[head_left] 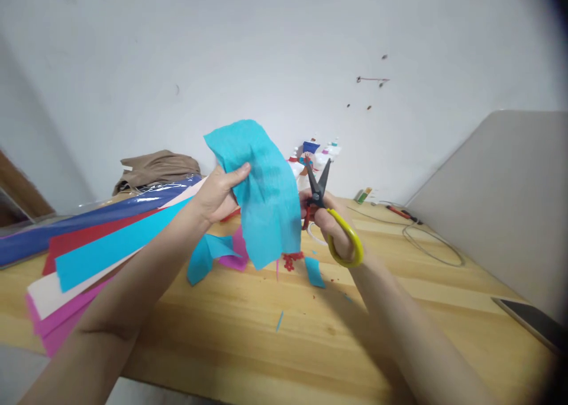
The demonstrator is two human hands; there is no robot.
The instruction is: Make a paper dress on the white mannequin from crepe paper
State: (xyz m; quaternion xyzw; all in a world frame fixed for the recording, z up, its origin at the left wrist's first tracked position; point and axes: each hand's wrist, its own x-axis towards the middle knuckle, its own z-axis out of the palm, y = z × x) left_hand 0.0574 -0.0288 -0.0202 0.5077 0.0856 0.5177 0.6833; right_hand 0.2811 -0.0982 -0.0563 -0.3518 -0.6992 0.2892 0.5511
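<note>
A sheet of turquoise crepe paper (268, 198) hangs in the air from my left hand (220, 193), its thumb pressed on the front near the left edge. My right hand (333, 222) is closed on a pair of scissors (318, 189) with dark blades, one yellow handle and one red. The blades point up and stand apart, just right of the paper, with nothing between them. Below on the table lie a turquoise paper scrap (315, 272), a folded turquoise piece (202, 263) and small red cut pieces (290, 261).
Long strips of coloured paper (124, 233) and a plastic-wrapped blue roll (102, 213) lie at the left. Behind are a brown cloth (157, 168) and several small bottles (328, 151). A cable (430, 254) and a phone-like dark slab (532, 322) are on the right.
</note>
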